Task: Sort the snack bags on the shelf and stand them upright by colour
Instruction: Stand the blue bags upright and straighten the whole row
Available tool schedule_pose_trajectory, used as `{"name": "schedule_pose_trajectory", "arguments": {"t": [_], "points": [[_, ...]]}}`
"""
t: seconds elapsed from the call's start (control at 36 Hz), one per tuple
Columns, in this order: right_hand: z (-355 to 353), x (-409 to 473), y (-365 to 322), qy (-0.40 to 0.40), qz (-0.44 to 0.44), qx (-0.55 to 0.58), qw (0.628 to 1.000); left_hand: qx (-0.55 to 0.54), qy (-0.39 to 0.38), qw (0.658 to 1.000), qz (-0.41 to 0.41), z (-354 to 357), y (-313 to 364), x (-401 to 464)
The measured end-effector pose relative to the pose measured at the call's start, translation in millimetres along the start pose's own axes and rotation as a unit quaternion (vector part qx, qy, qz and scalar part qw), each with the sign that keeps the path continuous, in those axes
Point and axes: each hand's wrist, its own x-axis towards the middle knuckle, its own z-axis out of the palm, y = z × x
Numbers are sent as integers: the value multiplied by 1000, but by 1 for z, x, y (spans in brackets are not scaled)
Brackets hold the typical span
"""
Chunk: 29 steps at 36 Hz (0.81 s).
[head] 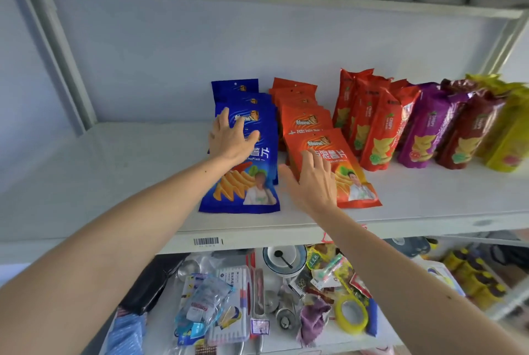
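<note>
Here, from the head camera, both hands lie flat with straight fingers — the left hand (pixel 229 137) on the front blue bag (pixel 243 180), the right hand (pixel 312 180) on the front orange bag (pixel 337 165) — both rows standing mid-shelf (pixel 128 171).

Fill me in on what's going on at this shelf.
A person is sorting snack bags on the shelf. The left hand rests on the blue bags, the right hand on the orange bags. Red, purple, maroon and yellow bags already stand to the right.
</note>
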Motion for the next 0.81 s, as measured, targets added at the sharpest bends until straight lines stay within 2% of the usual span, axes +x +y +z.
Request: {"name": "schedule_pose_trajectory", "arguments": {"t": [0.08,0.17,0.28,0.36,0.44,0.69,0.81], "points": [[-11,2,31,9,34,-51,998,55,-23,994,91,8,30,-2],[-18,1,60,-21,102,-74,992,100,-68,975,188,21,62,-7],[-14,-4,86,-79,144,-91,982,127,-181,936,273,48,91,-7],[-9,-6,91,-95,156,-96,978,150,-263,916,264,68,98,0],[-3,-1,87,-105,158,-102,977,159,-307,906,245,76,95,11],[10,12,78,-104,130,-90,982,199,-331,880,276,66,82,47],[7,13,80,-106,128,-79,983,220,-315,878,287,65,85,46]]}}
